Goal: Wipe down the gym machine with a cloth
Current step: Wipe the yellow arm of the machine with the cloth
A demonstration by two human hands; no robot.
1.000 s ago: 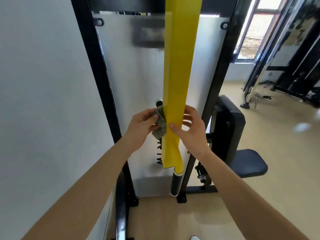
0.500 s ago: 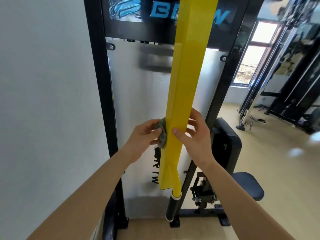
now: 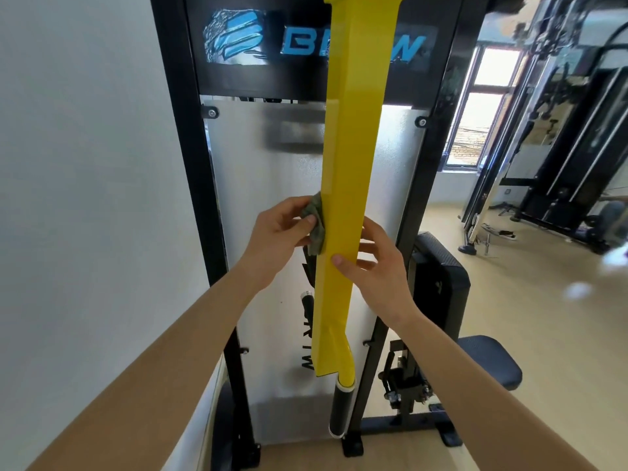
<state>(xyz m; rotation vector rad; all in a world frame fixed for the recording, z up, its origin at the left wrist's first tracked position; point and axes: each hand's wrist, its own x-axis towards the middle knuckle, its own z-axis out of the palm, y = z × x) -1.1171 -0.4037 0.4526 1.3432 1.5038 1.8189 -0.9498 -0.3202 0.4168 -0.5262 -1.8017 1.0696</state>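
A long yellow arm [image 3: 350, 171] of the gym machine hangs straight down in front of me, ending in a black handle grip [image 3: 341, 413]. My left hand [image 3: 278, 232] pinches a crumpled grey-green cloth [image 3: 79, 223] against the arm's left edge. My right hand [image 3: 377, 263] holds the arm from the right, thumb on its front face and fingers curled behind it. Behind the arm stands the machine's black frame [image 3: 200, 198] with a frosted shield panel [image 3: 265, 198] and a blue logo at the top.
A white wall [image 3: 85, 198] runs close on the left. A black padded seat and backrest [image 3: 441, 287] sit to the right of the frame. Other black gym rigs [image 3: 571, 158] and a window [image 3: 482, 110] stand at the far right over a light wood floor.
Both hands have slid upward along the yellow arm, the cloth moving with my left hand. My view has tilted up, bringing the logo panel into sight.
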